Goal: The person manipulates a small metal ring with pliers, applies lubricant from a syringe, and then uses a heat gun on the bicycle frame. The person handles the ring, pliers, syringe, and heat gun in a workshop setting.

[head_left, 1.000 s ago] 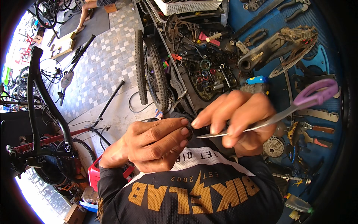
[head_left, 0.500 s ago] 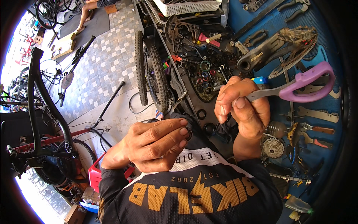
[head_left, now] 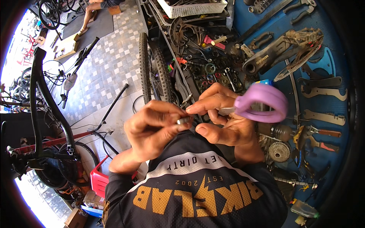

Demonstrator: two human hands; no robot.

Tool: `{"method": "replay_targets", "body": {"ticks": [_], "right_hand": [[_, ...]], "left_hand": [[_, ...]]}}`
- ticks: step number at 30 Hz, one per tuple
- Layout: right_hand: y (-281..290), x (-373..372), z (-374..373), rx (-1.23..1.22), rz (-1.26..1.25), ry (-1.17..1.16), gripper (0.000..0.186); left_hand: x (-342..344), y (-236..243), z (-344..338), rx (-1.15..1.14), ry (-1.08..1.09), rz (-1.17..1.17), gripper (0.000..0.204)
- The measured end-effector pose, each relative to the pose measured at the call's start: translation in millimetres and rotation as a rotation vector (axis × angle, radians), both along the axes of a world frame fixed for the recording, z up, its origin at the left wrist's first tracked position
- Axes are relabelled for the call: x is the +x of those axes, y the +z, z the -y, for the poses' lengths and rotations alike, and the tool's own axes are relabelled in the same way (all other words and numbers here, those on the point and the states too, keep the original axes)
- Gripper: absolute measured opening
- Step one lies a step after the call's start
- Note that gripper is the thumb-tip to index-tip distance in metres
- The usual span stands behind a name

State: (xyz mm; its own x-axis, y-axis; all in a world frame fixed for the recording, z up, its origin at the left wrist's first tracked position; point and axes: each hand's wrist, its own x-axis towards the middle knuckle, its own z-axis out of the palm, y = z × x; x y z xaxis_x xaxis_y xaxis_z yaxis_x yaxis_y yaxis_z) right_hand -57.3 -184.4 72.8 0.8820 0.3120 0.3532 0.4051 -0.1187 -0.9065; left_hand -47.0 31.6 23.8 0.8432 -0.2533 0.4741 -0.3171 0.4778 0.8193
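Observation:
Pinched between the thumb and fingers of my left hand (head_left: 154, 127) is a small round metal part (head_left: 183, 121) with a shiny silver edge. Its exact kind cannot be made out. My right hand (head_left: 228, 121) is close beside it, the index fingertip by the left fingertips, the thumb held apart. Scissors with a purple handle (head_left: 262, 102) are tucked in the right hand's palm, the handle sticking out to the right. Fingers hide most of the blades. Both hands are raised in front of my dark jersey (head_left: 197, 182).
Beyond my hands, a tray of loose small parts (head_left: 207, 76) lies beside bicycle tyres (head_left: 145, 68). To the right, a crank arm (head_left: 266, 57), a cassette (head_left: 279, 151) and several tools lie on a blue surface (head_left: 281, 19). A black bicycle frame (head_left: 40, 83) stands left. Another person's leg (head_left: 86, 21) shows far off.
My right hand has come left to meet the left hand, carrying the scissors, whose handle has swung nearer. The left hand has turned and risen slightly, showing the part's silver edge.

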Motion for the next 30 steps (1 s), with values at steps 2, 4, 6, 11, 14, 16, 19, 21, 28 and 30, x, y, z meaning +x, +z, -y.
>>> {"method": "replay_targets", "body": {"ticks": [2, 4, 6, 11, 14, 16, 19, 21, 28, 30], "right_hand": [[-1, -1, -5, 0.024, -0.055, -0.026, 0.030], [0, -4, -9, 0.049, -0.166, -0.081, 0.026], [-1, -1, -12, 0.048, -0.056, -0.088, 0.023], [0, -1, -18, 0.047, -0.030, -0.153, 0.021], [2, -2, -17, 0.027, -0.057, -0.175, 0.021], [2, -1, -16, 0.014, -0.045, -0.174, 0.021], [4, 0, -15, -0.021, -0.023, -0.183, 0.019], [5, 0, -16, -0.023, -0.030, -0.193, 0.018], [4, -2, -18, -0.053, -0.042, -0.241, 0.017], [4, -2, -17, -0.096, -0.033, -0.241, 0.019]], "left_hand": [[-2, -1, 5, -0.160, -0.061, -0.203, 0.014], [-3, -1, 7, -0.228, -0.101, -0.308, 0.015], [-3, 0, 8, -0.278, -0.136, -0.390, 0.015], [-5, 0, 15, -0.393, -0.198, -0.519, 0.014], [-5, 1, 16, -0.428, -0.215, -0.576, 0.014], [-5, 2, 17, -0.417, -0.206, -0.568, 0.014], [-6, 4, 18, -0.405, -0.201, -0.553, 0.014], [-6, 4, 18, -0.390, -0.193, -0.544, 0.014], [-7, 4, 19, -0.321, -0.149, -0.461, 0.015], [-8, 4, 19, -0.307, -0.132, -0.430, 0.015]]}}
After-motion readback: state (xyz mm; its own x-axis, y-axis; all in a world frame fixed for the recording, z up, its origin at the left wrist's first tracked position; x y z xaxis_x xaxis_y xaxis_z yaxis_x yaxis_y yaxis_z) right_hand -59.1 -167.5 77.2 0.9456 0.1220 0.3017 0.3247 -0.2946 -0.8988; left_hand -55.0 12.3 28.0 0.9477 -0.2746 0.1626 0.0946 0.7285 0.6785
